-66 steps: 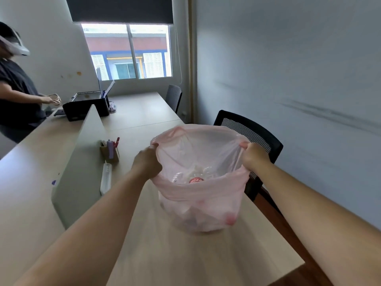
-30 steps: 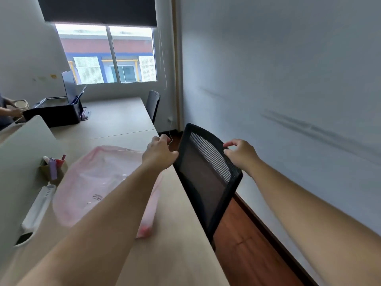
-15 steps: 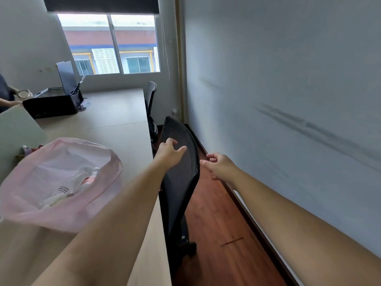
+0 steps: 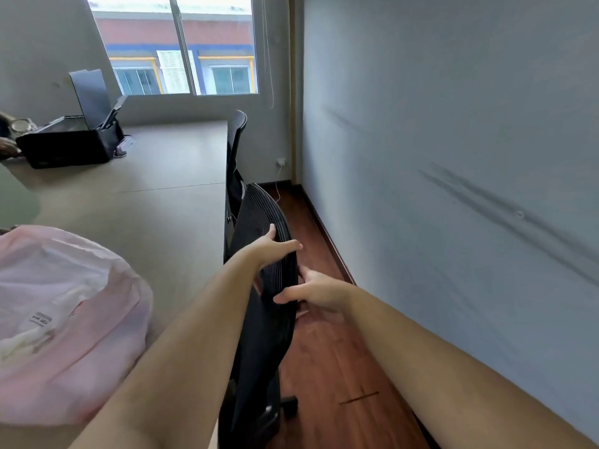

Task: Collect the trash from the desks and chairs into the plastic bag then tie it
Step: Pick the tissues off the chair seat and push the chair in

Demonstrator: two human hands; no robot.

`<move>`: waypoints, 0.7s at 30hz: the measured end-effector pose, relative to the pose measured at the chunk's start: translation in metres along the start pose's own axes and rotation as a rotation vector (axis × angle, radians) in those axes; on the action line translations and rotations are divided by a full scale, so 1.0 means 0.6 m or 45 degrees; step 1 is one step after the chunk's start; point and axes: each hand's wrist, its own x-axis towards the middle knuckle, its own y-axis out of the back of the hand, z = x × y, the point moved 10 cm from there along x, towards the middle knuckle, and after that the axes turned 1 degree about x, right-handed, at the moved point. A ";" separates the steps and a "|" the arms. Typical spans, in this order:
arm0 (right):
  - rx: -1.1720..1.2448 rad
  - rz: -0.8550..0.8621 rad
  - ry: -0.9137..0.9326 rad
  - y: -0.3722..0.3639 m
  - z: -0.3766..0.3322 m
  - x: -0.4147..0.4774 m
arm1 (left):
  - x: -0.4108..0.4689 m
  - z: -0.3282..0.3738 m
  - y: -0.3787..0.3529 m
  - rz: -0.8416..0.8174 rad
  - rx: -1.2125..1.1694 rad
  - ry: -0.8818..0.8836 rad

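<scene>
You've got both hands, left [image 4: 270, 251] and right [image 4: 316, 291], gripping the chair [image 4: 259, 319] back. Probably swinging it out to check the seat; bag [image 4: 64, 319] waits at 9 o'clock.

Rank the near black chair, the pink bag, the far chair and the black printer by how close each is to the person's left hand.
From the left hand:
1. Near black chair: the hand rests on its backrest.
2. Pink bag: on the desk, to the left.
3. Far chair: ahead, along the desk edge.
4. Black printer: far left, near the window.
</scene>
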 end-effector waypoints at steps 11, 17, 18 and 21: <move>0.198 -0.099 0.013 0.151 0.018 0.022 | 0.085 0.084 -0.076 0.017 -0.089 0.024; 0.238 0.037 -0.014 0.277 0.052 -0.020 | 0.114 0.174 -0.187 -0.055 -0.081 -0.023; 0.243 0.063 -0.021 0.297 0.057 -0.027 | 0.118 0.189 -0.206 -0.068 -0.081 -0.029; 0.244 0.132 -0.027 0.369 0.070 -0.048 | 0.135 0.245 -0.268 -0.082 -0.095 -0.064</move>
